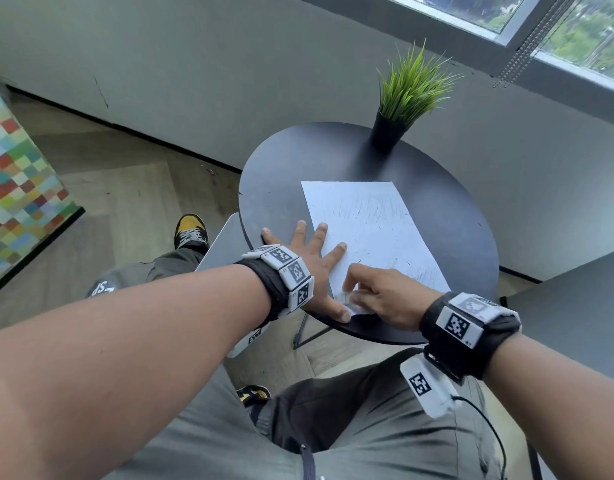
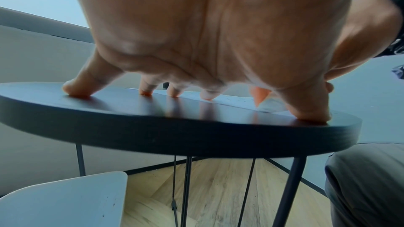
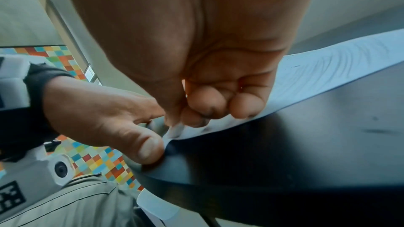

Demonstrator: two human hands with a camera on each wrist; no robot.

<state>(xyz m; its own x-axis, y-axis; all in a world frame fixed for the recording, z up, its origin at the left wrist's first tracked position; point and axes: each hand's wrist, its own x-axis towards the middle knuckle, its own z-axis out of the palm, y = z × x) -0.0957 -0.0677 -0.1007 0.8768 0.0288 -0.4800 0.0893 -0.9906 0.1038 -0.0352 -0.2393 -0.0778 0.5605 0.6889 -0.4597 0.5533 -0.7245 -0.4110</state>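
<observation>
A white sheet of paper with faint pencil strokes lies on a round black table. My left hand is spread flat; its fingers press on the sheet's left edge and on the table, and its thumb lies by the near corner. In the left wrist view the left hand's fingertips touch the table and the paper. My right hand has curled fingers on the sheet's near corner. In the right wrist view the right hand pinches that slightly lifted corner of the paper, next to the left thumb.
A grass plant in a black pot stands at the table's far edge. A white chair seat is left of the table, by my knees. A colourful checked panel stands far left. A grey surface is on the right.
</observation>
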